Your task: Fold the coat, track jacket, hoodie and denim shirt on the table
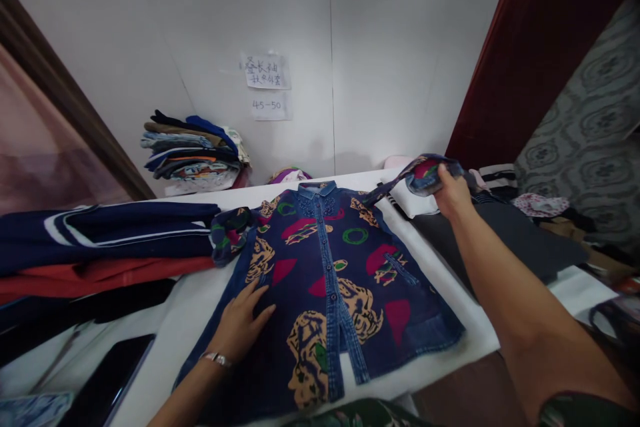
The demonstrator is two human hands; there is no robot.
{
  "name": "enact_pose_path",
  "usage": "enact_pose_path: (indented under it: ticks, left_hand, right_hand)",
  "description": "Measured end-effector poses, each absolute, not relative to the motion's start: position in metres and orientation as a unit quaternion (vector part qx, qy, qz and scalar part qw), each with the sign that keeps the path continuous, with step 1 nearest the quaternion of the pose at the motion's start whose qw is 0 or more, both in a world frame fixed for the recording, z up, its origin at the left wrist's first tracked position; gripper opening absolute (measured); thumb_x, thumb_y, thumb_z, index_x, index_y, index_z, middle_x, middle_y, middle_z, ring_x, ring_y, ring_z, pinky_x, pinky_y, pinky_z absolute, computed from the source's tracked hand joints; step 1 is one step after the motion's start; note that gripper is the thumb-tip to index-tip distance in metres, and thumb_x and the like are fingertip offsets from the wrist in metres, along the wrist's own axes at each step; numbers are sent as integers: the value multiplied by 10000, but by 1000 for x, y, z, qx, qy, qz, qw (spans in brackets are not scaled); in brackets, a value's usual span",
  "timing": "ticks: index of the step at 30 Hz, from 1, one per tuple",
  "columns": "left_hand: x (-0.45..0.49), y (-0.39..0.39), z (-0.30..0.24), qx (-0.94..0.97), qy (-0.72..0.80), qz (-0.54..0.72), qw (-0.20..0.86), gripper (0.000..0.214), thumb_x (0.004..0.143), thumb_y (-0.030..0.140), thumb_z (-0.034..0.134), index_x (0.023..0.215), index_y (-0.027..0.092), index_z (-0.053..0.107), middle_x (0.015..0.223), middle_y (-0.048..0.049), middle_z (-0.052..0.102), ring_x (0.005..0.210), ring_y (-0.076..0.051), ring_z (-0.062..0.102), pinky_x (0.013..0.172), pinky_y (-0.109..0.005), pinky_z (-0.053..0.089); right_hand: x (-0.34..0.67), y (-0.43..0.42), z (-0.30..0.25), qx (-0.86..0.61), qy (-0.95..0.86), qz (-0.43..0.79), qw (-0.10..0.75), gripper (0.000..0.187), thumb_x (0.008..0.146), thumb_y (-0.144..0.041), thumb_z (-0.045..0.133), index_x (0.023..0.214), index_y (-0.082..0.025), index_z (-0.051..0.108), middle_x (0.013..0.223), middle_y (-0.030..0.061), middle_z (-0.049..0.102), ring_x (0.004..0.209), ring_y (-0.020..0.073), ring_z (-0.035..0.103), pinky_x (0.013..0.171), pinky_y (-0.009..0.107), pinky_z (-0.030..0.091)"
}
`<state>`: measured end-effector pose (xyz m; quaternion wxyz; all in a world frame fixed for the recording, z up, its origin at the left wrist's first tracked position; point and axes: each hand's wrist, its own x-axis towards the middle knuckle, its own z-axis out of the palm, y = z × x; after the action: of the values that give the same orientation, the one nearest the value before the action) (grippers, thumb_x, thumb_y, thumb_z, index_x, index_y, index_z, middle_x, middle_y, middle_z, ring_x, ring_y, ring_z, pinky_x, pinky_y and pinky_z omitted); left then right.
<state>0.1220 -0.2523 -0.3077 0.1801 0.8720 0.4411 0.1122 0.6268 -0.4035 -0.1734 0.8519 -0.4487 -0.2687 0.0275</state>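
A dark blue patterned denim shirt lies spread front side up on the white table, its collar toward the wall. My left hand rests flat on the shirt's left part, fingers apart, with a bracelet on the wrist. The shirt's right sleeve is lifted off the table at its cuff, pinched in my right hand. The opposite sleeve lies bent out to the left, touching the folded navy garments.
A stack of folded clothes stands against the wall at the back left. Folded navy garments and a red one lie at the left, near a black phone-like object. A dark grey garment and other clothes lie at the right.
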Motion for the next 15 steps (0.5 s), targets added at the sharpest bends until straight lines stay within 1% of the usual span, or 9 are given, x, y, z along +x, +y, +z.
enact_pose_path:
  ticks: [2, 4, 6, 8, 10, 12, 13, 15]
  left_hand:
    - [135, -253, -295, 869, 417, 158, 212, 447, 767, 438, 542, 1153, 250, 664, 1434, -52, 505, 1329, -282, 453, 1133, -437, 328]
    - [154, -258, -278, 862, 388, 195, 261, 412, 780, 446, 537, 1122, 258, 669, 1415, -39, 529, 1329, -266, 453, 1146, -422, 310]
    - [180, -266, -259, 843, 357, 220, 336, 400, 790, 479, 538, 1092, 254, 673, 1345, -36, 592, 1291, -254, 492, 1140, -417, 317]
    - [209, -273, -241, 800, 330, 235, 442, 417, 781, 525, 566, 1051, 229, 682, 1229, -63, 663, 1194, -256, 570, 1096, -413, 373]
    - [240, -279, -231, 716, 310, 234, 580, 470, 775, 575, 588, 1060, 210, 669, 1173, -92, 684, 1097, -251, 626, 1004, -406, 455]
    - [269, -282, -233, 597, 303, 204, 714, 523, 774, 625, 584, 1080, 205, 648, 1111, -100, 701, 1004, -241, 663, 877, -393, 526]
    - [282, -282, -239, 544, 307, 175, 761, 529, 766, 637, 590, 1050, 194, 651, 1042, -100, 716, 946, -241, 680, 811, -381, 548]
    - [301, -282, -257, 481, 336, 119, 801, 465, 737, 598, 652, 899, 162, 668, 836, -88, 728, 801, -243, 695, 700, -359, 564]
  right_hand:
    - [619, -390, -160, -475, -280, 42, 833, 355, 650, -441, 762, 842, -180, 617, 756, -26, 660, 725, 151, 644, 753, 340, 550]
    - [608, -378, -153, -519, -301, 50, 799, 324, 639, -410, 762, 803, -169, 620, 676, -42, 632, 644, 132, 609, 710, 319, 539]
    - [587, -369, -152, -561, -359, 68, 743, 285, 688, -401, 713, 823, -163, 633, 657, -41, 627, 610, 120, 585, 676, 300, 524]
    - [553, -363, -159, -600, -442, 101, 659, 264, 755, -388, 642, 890, -162, 658, 674, -24, 647, 609, 124, 585, 656, 293, 514]
    - [510, -362, -175, -613, -551, 139, 549, 265, 806, -341, 582, 985, -170, 678, 749, 0, 689, 662, 138, 615, 686, 296, 516]
    - [465, -365, -197, -583, -667, 153, 438, 259, 846, -259, 515, 1017, -186, 694, 914, 28, 723, 812, 157, 653, 790, 313, 511]
    - [445, -369, -210, -557, -718, 162, 385, 273, 849, -214, 489, 1015, -196, 705, 972, 34, 726, 887, 171, 659, 848, 330, 500]
    - [415, -380, -234, -525, -771, 179, 311, 300, 854, -199, 489, 1059, -221, 706, 1059, 39, 718, 984, 200, 656, 905, 357, 488]
